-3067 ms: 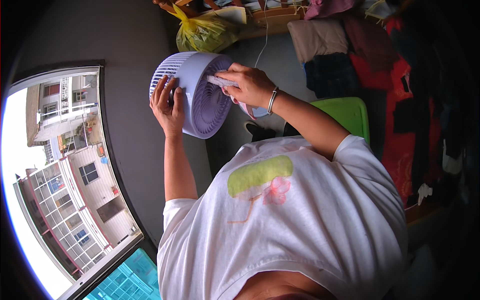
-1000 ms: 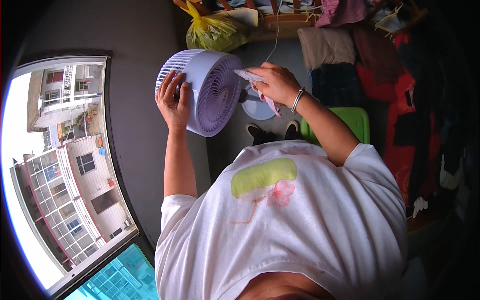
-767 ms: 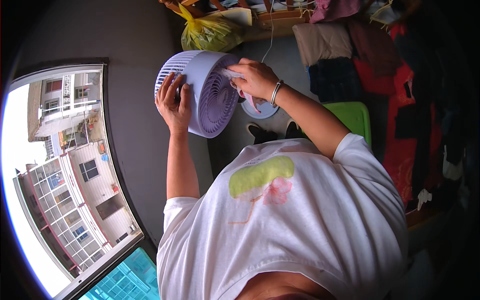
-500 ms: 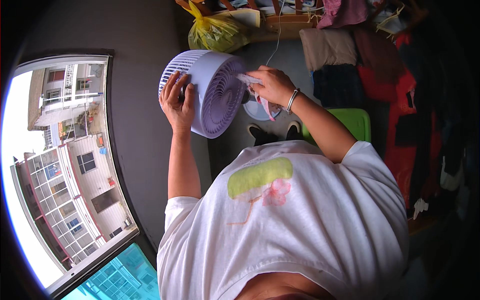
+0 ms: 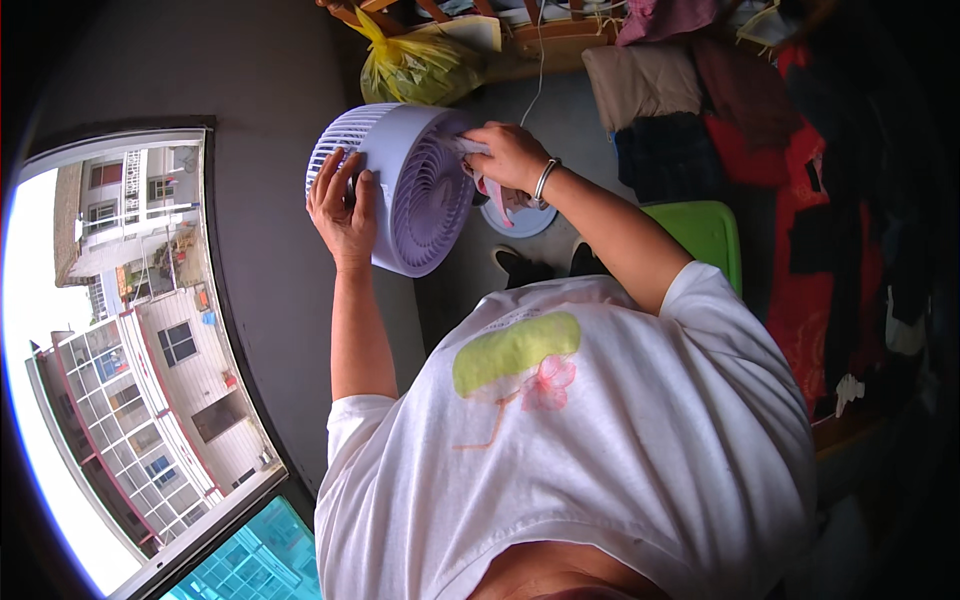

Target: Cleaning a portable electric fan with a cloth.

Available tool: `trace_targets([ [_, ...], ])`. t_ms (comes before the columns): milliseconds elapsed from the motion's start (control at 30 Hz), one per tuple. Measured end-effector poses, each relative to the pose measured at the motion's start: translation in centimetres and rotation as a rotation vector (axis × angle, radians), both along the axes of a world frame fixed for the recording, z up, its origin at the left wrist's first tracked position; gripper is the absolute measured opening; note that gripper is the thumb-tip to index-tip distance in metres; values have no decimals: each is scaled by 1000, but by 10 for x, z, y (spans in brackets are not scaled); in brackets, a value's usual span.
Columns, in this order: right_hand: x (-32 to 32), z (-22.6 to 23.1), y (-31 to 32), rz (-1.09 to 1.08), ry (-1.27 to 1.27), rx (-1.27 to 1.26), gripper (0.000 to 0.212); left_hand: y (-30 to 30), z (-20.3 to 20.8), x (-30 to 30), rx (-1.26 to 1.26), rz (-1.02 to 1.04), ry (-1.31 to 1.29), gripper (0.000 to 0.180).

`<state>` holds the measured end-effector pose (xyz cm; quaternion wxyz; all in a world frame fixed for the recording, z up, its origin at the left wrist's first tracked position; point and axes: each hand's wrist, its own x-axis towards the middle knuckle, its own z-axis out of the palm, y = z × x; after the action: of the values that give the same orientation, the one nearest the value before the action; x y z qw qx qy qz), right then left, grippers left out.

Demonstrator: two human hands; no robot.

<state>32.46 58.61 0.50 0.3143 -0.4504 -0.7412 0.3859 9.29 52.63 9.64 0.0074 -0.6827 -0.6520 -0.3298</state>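
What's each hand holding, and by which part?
Right hand holds a pinkish cloth by its upper part. Left hand rests on the side of the lavender fan; grip unclear.

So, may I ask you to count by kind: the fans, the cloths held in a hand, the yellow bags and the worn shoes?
Fan: 1
Cloth in the right hand: 1
Yellow bag: 1
Worn shoes, partly hidden: 2
Total: 5

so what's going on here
A person in a white printed T-shirt is handling a lavender electric fan. The left hand lies against the side of its housing, fingers spread. The right hand grips a pink and white cloth at the edge of the front grille, with a loose end hanging down. A yellow plastic bag sits beyond the fan.
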Motion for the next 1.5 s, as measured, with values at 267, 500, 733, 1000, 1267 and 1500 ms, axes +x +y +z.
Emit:
trace_targets([
  [267, 32, -14, -16, 19, -53, -46, 34, 1, -5, -6, 0, 30, -4, 30],
  [500, 6, 2, -4, -69, 4, 51, 34, 10, 9, 11, -60, 70, 99, 28],
  [733, -3, -30, -9, -44, 199, -97, 30, 16, 2, 4, -4, 94, 104, 39],
  [1000, 13, -47, -25, -90, 242, -186, 28, 15, 12, -1, -73, 135, 96, 37],
  [1267, -55, -29, -14, -471, 1215, -854, 54, 20, 12, 7, -95, 150, 82, 39],
  [1500, -72, -54, -18, -398, 1197, -891, 45, 21, 22, -4, -131, 77, 130, 40],
])
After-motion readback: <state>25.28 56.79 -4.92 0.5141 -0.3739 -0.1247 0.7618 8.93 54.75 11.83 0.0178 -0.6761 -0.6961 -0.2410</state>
